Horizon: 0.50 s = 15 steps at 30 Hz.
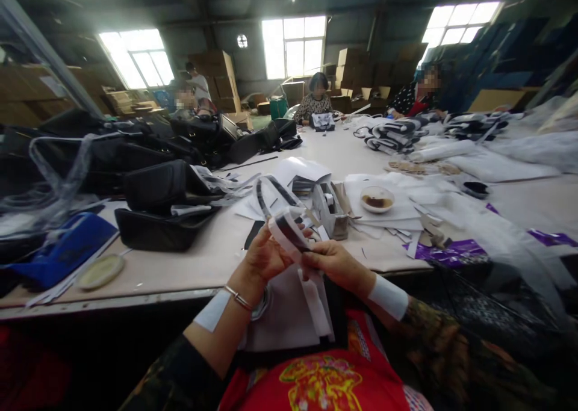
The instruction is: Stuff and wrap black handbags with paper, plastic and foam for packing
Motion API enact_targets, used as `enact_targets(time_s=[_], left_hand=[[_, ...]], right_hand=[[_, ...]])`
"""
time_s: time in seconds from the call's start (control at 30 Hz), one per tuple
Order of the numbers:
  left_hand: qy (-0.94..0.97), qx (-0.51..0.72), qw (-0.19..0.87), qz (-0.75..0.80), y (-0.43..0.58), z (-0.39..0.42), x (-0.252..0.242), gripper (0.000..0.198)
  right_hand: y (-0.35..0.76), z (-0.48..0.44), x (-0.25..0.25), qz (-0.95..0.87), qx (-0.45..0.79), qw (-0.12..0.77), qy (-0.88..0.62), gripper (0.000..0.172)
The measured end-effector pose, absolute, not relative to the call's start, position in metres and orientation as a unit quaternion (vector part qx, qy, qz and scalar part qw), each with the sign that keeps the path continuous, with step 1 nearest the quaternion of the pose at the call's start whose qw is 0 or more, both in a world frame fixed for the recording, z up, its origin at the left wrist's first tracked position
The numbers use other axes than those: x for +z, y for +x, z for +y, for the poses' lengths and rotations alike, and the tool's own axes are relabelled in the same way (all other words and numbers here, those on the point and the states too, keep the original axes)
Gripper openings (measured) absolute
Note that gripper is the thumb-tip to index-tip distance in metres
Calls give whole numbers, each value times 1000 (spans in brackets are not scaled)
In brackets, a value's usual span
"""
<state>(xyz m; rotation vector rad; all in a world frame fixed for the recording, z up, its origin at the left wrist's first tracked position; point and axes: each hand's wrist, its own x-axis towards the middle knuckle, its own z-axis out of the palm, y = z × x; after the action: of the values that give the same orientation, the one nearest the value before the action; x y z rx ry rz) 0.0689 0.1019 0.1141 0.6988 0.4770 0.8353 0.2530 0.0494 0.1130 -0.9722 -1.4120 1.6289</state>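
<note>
In front of my body, at the table's near edge, both hands hold a black strap (293, 225) partly wrapped in a white strip. My left hand (257, 257) has its thumb and fingers around the strap's bend. My right hand (336, 265) pinches the strap lower down, just right of my left hand. A black-and-white loop (261, 197) curves up behind my fingers; whether it is the same strap I cannot tell. A white strip (313, 302) hangs below my right hand over a pale sheet (282, 315) at my lap.
A grey tape dispenser (332, 212) stands just beyond my hands. Right of it, a bowl of brown liquid (377, 200) rests on white sheets. Black bags (158, 200) crowd the left, near a blue tape dispenser (67, 248). Purple wrappers (451, 253) lie right. People sit across the table.
</note>
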Motion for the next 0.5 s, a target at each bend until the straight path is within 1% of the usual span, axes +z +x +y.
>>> enact_targets(time_s=[0.07, 0.13, 0.2, 0.27, 0.33, 0.37, 0.4, 0.5], left_hand=[[313, 460, 804, 210, 62, 96, 124, 72], [325, 534, 756, 195, 53, 97, 138, 71], [360, 583, 704, 187, 46, 98, 147, 68], [412, 578, 671, 215, 46, 97, 143, 71], [468, 530, 651, 277, 51, 91, 131, 71], [494, 501, 637, 315, 54, 87, 123, 66], [518, 475, 619, 351, 57, 83, 115, 56], [567, 435, 565, 414, 62, 76, 103, 21]], right_hand=[[246, 52, 113, -549, 650, 369, -374, 49], [243, 52, 111, -540, 659, 361, -381, 50], [243, 50, 110, -536, 656, 358, -393, 51], [242, 50, 108, -542, 645, 356, -404, 51], [242, 51, 105, -553, 632, 352, -413, 51], [242, 52, 103, -561, 625, 349, -416, 50], [242, 54, 101, -571, 615, 345, -419, 50], [246, 58, 100, -626, 555, 334, -433, 49]])
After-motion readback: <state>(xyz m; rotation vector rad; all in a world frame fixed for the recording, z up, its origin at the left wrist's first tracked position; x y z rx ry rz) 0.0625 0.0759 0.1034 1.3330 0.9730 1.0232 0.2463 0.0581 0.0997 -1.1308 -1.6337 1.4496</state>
